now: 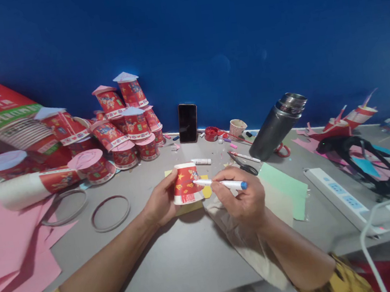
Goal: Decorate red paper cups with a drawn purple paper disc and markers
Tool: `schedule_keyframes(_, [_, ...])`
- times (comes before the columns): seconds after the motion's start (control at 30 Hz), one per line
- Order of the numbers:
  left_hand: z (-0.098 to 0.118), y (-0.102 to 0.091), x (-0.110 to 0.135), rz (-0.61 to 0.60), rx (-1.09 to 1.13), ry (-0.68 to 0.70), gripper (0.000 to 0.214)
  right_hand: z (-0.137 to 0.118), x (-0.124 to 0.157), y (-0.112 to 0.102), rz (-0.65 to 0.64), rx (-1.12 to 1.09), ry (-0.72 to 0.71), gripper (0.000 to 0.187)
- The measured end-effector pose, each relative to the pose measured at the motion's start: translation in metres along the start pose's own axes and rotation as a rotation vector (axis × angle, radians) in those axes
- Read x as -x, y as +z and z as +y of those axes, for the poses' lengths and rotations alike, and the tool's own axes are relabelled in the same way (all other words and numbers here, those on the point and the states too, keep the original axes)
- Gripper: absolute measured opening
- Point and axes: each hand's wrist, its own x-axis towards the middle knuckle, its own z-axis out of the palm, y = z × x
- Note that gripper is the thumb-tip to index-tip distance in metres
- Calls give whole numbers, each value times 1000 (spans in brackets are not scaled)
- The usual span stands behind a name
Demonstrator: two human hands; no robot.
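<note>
My left hand grips a red paper cup turned upside down, its white rim at the bottom, over a yellow paper sheet on the grey table. My right hand pinches a white marker with a blue cap. The marker's tip touches the side of the cup.
A pile of decorated red cups with paper lids fills the back left, with pink paper and two rings near it. A phone, scissors, a dark flask, green paper and a power strip lie to the right.
</note>
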Motion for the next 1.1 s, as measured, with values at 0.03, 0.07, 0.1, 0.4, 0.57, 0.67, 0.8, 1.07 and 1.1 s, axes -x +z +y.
schedule_keyframes(0.03, [0, 0, 0, -4, 5, 3, 44, 0, 0, 0, 3, 8, 3, 12])
schedule_keyframes(0.07, [0, 0, 0, -2, 11, 5, 44, 0, 0, 0, 5, 15, 5, 12])
schedule_keyframes(0.1, [0, 1, 0, 5, 17, 4, 44, 1, 0, 0, 8, 21, 7, 12])
schedule_keyframes(0.4, [0, 11, 3, 30, 9, 24, 42, 1, 0, 2, 11, 10, -19, 11])
schedule_keyframes(0.57, [-2, 8, 3, 4, 4, 33, 33, 0, 1, 5, 8, -13, -41, 10])
schedule_keyframes(0.67, [-3, 6, 2, -13, -5, 59, 29, 0, 1, 7, 5, -9, -46, 10])
schedule_keyframes(0.8, [-4, 5, 1, -21, -16, 83, 25, 0, 2, 7, -23, -30, -65, 10])
schedule_keyframes(1.07, [-5, 4, 0, -76, -42, 126, 30, 1, 2, 4, 20, 16, -45, 11])
schedule_keyframes(1.1, [-5, 3, -1, -79, -49, 135, 29, 1, 2, 4, 17, 20, -46, 11])
